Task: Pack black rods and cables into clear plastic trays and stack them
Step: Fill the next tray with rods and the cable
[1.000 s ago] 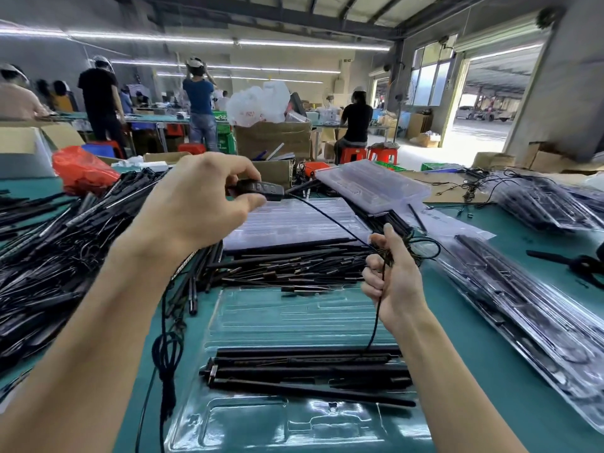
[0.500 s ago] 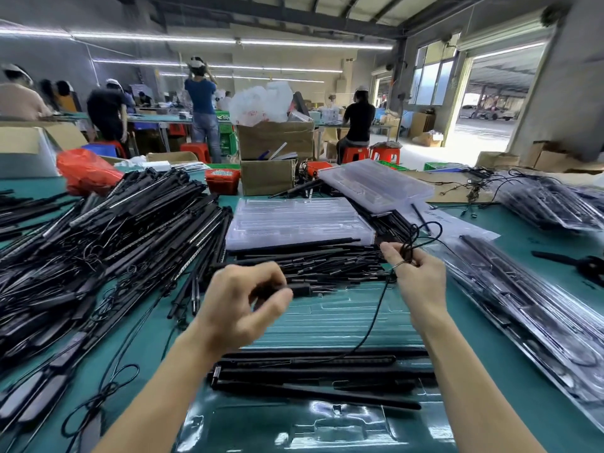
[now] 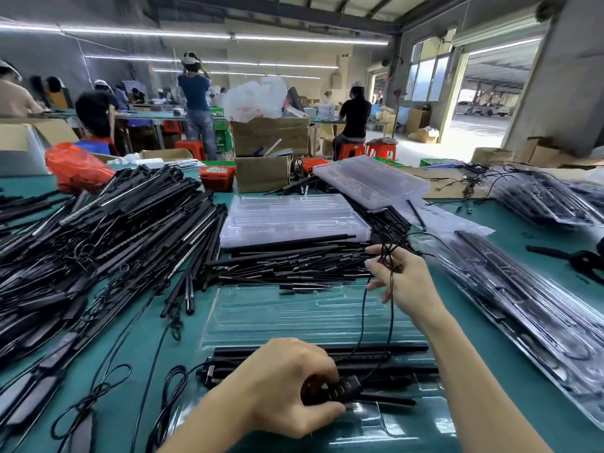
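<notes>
The left hand [image 3: 281,387] is gripping a black controller [image 3: 343,389] over the rods [image 3: 320,358] lying in the tray [image 3: 294,315] at the surface's near edge. The right hand [image 3: 405,282] is pinching the coiled cable [image 3: 389,259] above the tray's bare far half, between rod piles.

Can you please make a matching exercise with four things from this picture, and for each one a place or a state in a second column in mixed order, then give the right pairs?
Things:
1. left hand
2. right hand
3. red plastic bag
4. stack of empty clear trays

Places or states:
A. far left of the table, behind the rod pile
B. grips a small black controller over the near tray
C. middle of the table, behind loose rods
D. holds up a bundled black cable

Pairs: 1-B, 2-D, 3-A, 4-C
</notes>
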`<state>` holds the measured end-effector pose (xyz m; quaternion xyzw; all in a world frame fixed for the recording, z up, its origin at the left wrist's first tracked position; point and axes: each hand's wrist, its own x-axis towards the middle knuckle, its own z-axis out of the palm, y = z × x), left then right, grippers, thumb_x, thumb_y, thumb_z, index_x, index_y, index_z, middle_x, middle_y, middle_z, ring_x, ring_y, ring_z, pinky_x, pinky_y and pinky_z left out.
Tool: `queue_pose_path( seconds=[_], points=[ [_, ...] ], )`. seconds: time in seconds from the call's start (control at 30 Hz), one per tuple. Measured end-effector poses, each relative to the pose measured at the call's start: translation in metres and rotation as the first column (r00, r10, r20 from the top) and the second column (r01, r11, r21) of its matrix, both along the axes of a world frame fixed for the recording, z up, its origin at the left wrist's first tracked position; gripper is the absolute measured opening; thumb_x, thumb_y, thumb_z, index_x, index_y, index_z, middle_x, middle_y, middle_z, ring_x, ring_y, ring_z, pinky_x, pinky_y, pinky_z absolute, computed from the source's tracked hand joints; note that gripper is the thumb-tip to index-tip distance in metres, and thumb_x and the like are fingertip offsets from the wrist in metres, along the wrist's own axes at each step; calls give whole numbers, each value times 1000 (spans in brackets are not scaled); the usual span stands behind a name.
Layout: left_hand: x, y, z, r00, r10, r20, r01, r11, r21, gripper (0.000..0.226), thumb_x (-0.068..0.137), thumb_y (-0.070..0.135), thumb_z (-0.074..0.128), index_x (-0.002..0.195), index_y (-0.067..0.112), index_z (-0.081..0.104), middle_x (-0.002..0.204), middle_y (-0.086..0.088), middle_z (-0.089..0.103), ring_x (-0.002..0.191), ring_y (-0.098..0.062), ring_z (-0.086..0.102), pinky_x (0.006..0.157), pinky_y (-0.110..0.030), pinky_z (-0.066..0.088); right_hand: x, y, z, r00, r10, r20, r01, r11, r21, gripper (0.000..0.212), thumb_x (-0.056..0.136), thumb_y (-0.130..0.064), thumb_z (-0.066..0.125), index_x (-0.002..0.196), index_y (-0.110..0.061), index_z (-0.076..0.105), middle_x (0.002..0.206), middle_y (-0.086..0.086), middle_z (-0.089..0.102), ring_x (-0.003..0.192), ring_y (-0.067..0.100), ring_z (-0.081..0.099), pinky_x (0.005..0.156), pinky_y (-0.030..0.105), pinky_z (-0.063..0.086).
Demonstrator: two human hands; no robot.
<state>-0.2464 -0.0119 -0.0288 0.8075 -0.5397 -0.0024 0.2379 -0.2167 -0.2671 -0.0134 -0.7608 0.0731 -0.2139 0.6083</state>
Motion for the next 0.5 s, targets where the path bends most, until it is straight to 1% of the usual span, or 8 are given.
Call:
queue_pose_path(
  seconds=[0.03,0.1,0.13,0.2,0.23,0.3,0.4,0.5],
  points=[
    [-2,0,0,1000,-7,-17,7,1000,3,33,89,50,65,109,25,72,98,11,72,85,-3,60,77,-12,44,-1,0,-1,1000,23,0,-23,999,31,15,95,-6,65,106,-16,68,95,18,64,63,21,71,41,27,48],
    [-6,3,-1,999,-14,-46,14,1000,-2,40,90,46,63,125,28,67,109,12,73,97,-5,65,86,-21,50,-2,0,-4,998,67,20,-69,992,109,15,98,-2,59,107,-11,67,95,17,64,69,21,72,45,26,52],
    [-8,4,-1,998,-7,-60,6,1000,-9,44,91,45,62,133,31,61,108,14,73,96,-5,65,85,-24,50,-3,1,-5,997,77,31,-81,989,125,16,100,-3,56,107,-11,67,95,16,65,70,20,72,46,26,53],
    [-13,6,1,997,20,-80,-21,1000,-6,55,89,42,61,143,40,46,90,14,68,81,-6,62,74,-24,48,-2,1,-8,997,67,35,-71,992,107,16,102,-6,53,108,-15,65,94,13,67,65,19,71,43,25,50],
    [-14,8,2,995,25,-95,-25,1000,2,58,88,40,61,141,45,40,83,12,63,74,-7,58,69,-24,46,-1,1,-9,998,48,30,-50,995,84,16,102,-7,53,107,-18,64,93,11,68,61,19,69,41,25,48],
    [-15,12,5,992,22,-123,-21,1000,12,52,85,38,63,132,47,41,82,11,59,72,-6,55,67,-21,44,0,1,-9,999,19,26,-21,998,59,16,102,-7,54,103,-19,64,90,8,69,56,18,67,40,25,44],
    [-17,16,9,990,13,-138,-8,999,36,44,85,42,64,127,49,54,91,12,63,84,-1,58,77,-14,44,0,1,-11,999,36,31,-38,996,76,13,99,-5,58,101,-15,66,86,7,68,56,20,67,41,26,44],
    [-17,15,6,983,-1,-186,14,998,68,43,88,42,67,130,49,61,99,13,66,96,2,57,87,-18,45,-3,3,-14,995,95,14,-96,987,127,10,94,-1,65,100,-8,67,86,12,68,60,25,70,40,26,47]
  ],
)
